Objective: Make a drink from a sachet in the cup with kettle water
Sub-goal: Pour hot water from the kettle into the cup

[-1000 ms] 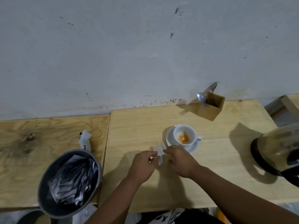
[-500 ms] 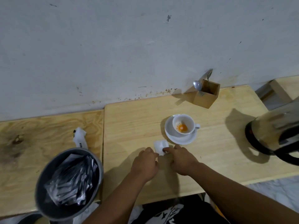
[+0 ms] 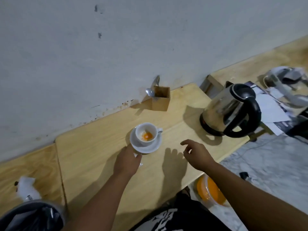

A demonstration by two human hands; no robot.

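Note:
A white cup point(image 3: 146, 134) with orange powder in its bottom stands on a white saucer point(image 3: 146, 147) in the middle of the wooden table point(image 3: 93, 147). My left hand point(image 3: 127, 161) lies just left of the saucer, covering the white sachet point(image 3: 139, 161), of which only small bits show; whether it grips it is unclear. My right hand point(image 3: 195, 154) hovers to the right of the saucer, fingers apart and holding nothing. The steel kettle point(image 3: 230, 112) with a black handle stands at the table's right end, beyond my right hand.
A wooden box point(image 3: 160, 100) with a spoon point(image 3: 150, 92) stands against the wall behind the cup. A grey bin point(image 3: 33, 217) with a black liner sits at lower left, a crumpled white wrapper point(image 3: 27, 189) beside it. An orange-lidded container point(image 3: 210, 190) lies on the floor; papers lie at the right.
My right hand has let go of the sachet and moved right toward the kettle. My left hand stays over the sachet by the saucer. The view has swung right, showing the whole kettle.

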